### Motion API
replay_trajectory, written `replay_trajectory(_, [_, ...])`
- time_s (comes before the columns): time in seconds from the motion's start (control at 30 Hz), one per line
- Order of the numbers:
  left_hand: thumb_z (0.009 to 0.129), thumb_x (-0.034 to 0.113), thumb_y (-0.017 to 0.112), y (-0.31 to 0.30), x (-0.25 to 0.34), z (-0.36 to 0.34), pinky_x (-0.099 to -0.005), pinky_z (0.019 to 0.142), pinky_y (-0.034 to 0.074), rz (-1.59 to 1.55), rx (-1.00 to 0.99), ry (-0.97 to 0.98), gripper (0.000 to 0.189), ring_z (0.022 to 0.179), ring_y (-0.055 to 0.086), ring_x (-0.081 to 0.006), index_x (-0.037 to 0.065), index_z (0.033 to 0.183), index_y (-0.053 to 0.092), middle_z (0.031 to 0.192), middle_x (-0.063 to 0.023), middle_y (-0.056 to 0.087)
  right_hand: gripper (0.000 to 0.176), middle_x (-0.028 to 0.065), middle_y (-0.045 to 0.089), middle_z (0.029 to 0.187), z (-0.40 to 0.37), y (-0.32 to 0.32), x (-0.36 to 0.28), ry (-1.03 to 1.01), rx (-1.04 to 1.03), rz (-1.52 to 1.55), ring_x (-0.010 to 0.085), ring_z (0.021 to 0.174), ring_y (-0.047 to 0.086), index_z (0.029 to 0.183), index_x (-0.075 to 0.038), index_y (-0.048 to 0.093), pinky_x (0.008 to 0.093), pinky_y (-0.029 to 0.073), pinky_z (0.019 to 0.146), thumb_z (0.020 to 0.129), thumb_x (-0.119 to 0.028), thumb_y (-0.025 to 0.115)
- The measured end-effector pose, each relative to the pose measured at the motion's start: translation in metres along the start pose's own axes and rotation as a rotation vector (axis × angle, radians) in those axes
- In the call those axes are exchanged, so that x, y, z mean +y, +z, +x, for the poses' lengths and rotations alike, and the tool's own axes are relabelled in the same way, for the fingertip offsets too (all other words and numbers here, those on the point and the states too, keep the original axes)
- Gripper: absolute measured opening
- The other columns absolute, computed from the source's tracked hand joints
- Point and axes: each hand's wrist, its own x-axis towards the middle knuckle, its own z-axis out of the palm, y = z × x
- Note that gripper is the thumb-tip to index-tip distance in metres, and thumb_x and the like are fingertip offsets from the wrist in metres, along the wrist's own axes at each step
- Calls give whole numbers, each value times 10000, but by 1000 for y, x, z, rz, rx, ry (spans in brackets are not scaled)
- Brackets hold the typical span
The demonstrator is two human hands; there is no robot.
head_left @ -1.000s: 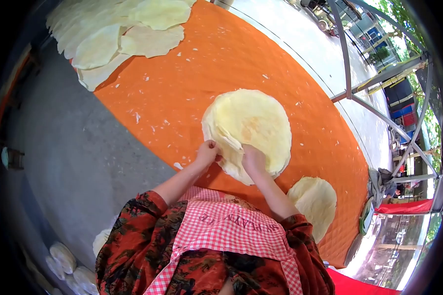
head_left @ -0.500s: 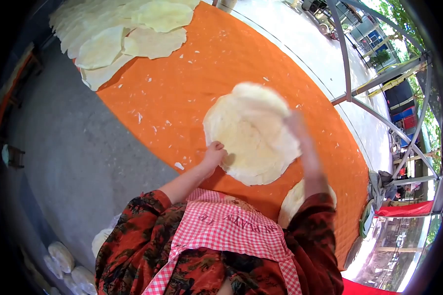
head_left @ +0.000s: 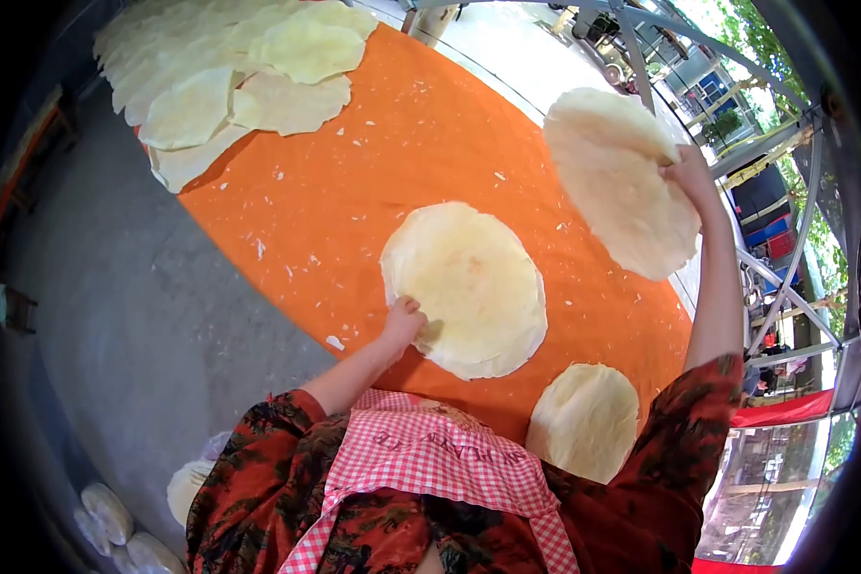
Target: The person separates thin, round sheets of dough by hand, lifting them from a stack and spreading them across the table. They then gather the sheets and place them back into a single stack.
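So I've got one thin flatbread [head_left: 614, 177] up in the air at the upper right of the frame: pale cream, roughly round, uneven edge, with a soft fold near the top where it's held. My right hand [head_left: 691, 177] is closed on its right edge, pinching it between thumb and fingers, no gap that I can see.

Count-wise: one sheet in the air, one round stack [head_left: 474, 287] mid-frame, yellowish with a faint tan patch and layered edges, and one smaller round [head_left: 585, 421] at lower right. The overlapping pile [head_left: 167, 62] at upper left is too jumbled for me to count. All but the raised one lie on the orange cloth [head_left: 297, 220], which has white flakes scattered over it.

My left hand [head_left: 405, 323] is at the stack's lower left rim, fingers curled and pressed together. Can't tell if they're nipping any dough.
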Motion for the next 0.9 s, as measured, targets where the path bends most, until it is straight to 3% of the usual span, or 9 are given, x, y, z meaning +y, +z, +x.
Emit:
replay_trajectory(0.1, [801, 22, 571, 0, -13, 4, -274, 753, 472, -31, 18, 94, 563, 938, 561, -197, -37, 1330, 387, 1335, -146, 482, 221, 118, 669, 750, -58, 66, -30, -112, 45, -205, 207, 720, 658, 935, -9, 668, 366, 500, 633, 761, -144, 678])
replay_trajectory(0.2, [800, 19, 574, -10, -36, 22, -294, 765, 480, 160, 28, 269, 457, 931, 560, -211, -38, 1235, 448, 1226, -164, 505, 184, 187, 662, 852, -154, 198, -77, 82, -46, 11, 353, 786, 641, 974, -66, 665, 439, 489, 664, 865, -155, 546])
replay_trajectory(0.23, [796, 21, 579, -9, -30, 16, -302, 766, 483, 253, 175, 359, 427, 926, 562, -220, -31, 1204, 464, 1185, -165, 513, 191, 163, 669, 905, -181, 241, -88, -49, -57, -95, 351, 851, 642, 981, -85, 671, 433, 502, 705, 848, -130, 542])
replay_trajectory(0.3, [790, 24, 589, -7, -11, -3, -318, 767, 488, 450, 465, 530, 366, 918, 565, -238, -16, 1141, 495, 1103, -169, 529, 218, 138, 673, 945, -228, 330, -106, -4, -167, 59, 349, 895, 640, 981, -108, 685, 443, 515, 771, 843, -144, 520])
replay_trajectory(0.4, [780, 37, 607, -23, -24, 22, -340, 714, 503, 649, 694, 751, 356, 829, 606, -247, -4, 1119, 506, 940, -161, 599, 225, 143, 679, 915, -255, 354, -126, -78, -220, 52, 349, 852, 647, 979, -119, 696, 448, 514, 750, 838, -138, 522])
replay_trajectory(0.5, [786, 66, 600, -29, 2, 12, -402, 754, 502, 468, 343, 267, 270, 886, 639, -314, -13, 1039, 549, 870, -182, 642, 209, 135, 685, 867, -236, 352, -110, 77, -315, 68, 347, 801, 654, 942, -128, 705, 454, 513, 707, 815, -121, 539])
replay_trajectory(0.6, [789, 100, 605, -26, 20, 9, -418, 695, 508, 492, 279, 236, 173, 805, 660, -312, -10, 921, 587, 770, -180, 648, 188, 156, 680, 804, -215, 311, -114, 62, -250, 112, 356, 752, 656, 894, -92, 702, 470, 501, 686, 785, -106, 550])
replay_trajectory(0.8, [804, 104, 578, -15, 21, 13, -391, 626, 507, 614, 331, 413, 129, 753, 659, -280, -21, 838, 585, 738, -192, 629, 355, 185, 586, 1177, -261, 351, -167, -272, -192, -89, 377, 1097, 542, 1123, -7, 594, 500, 460, 839, 800, -153, 581])
replay_trajectory(0.9, [825, 103, 568, -17, 26, 16, -382, 630, 519, 672, 305, 421, 130, 707, 641, -260, -17, 865, 597, 762, -160, 634, 568, 179, 465, 1354, -277, 363, -191, -81, -272, -168, 388, 1220, 449, 1315, 10, 426, 440, 451, 964, 802, -152, 609])
